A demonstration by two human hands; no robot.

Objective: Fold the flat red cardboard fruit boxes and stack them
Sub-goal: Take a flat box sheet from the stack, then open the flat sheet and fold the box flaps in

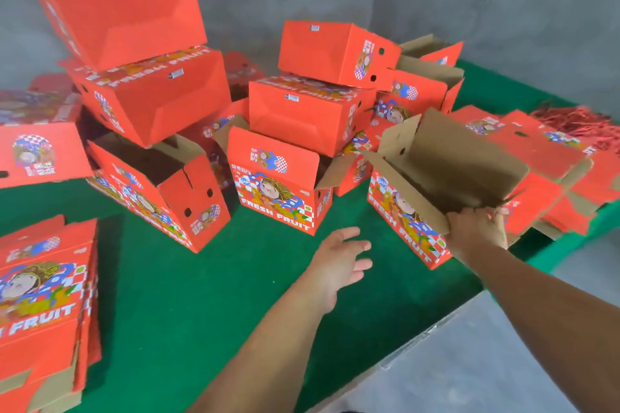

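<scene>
The half-formed box (pixel 432 184) is sitting tilted near the right edge of the desk (pixel 208 278), with its flaps standing open and its brown inside showing. Since only one hand is gripping it, at one corner, it is likely to twist or slide toward that edge, and the long flap could be creasing in the wrong place if pushed before the walls are squared. The stacks of folded boxes (pixel 312 84) behind it are leaning unevenly, so a bump from the box or an elbow is risking a topple.

The right hand (pixel 479 228) is reaching far forward, arm nearly straight, fingers curled over the near corner of the box and pinching the cardboard. The left hand (pixel 339 261) is hovering above the green desk just beside the box, palm turned inward, fingers spread and relaxed, holding nothing. Flat boxes (pixel 43 295) are waiting in a pile at the left.
</scene>
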